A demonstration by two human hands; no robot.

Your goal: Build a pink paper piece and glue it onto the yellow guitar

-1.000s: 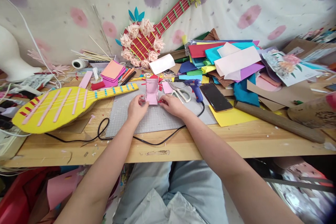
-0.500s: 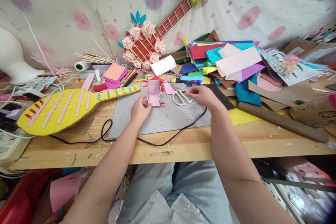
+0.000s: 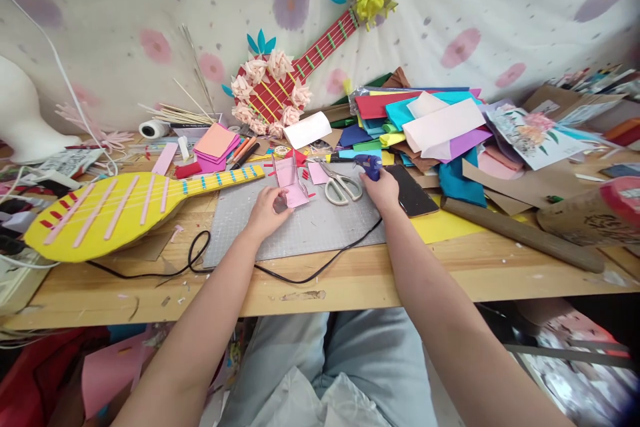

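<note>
A small pink chair-shaped paper model (image 3: pixel 296 195) stands on the grey cutting mat (image 3: pixel 310 233), with red sticks beside and under it. My left hand (image 3: pixel 269 212) is closed on the model's left edge, thumb and fingers pinching it. To the right, my right hand (image 3: pixel 383 192) is wrapped round a blue hot glue gun (image 3: pixel 369 164), whose black cord (image 3: pixel 345 251) trails over the mat. Scissors with white handles (image 3: pixel 344 191) lie open between the two hands. A pink paper square (image 3: pixel 317 173) lies behind them.
A yellow paper guitar (image 3: pixel 95 220) lies at the left. Behind, a red flower-trimmed guitar (image 3: pixel 273 97) leans on the curtain. Colored paper (image 3: pixel 440 125) is heaped at the back right. A black board (image 3: pixel 413 192) and a brown tube (image 3: pixel 520 233) lie to the right.
My right hand has closed round the glue gun, which it was only reaching toward before. The pink model has turned and tilted slightly in my left hand.
</note>
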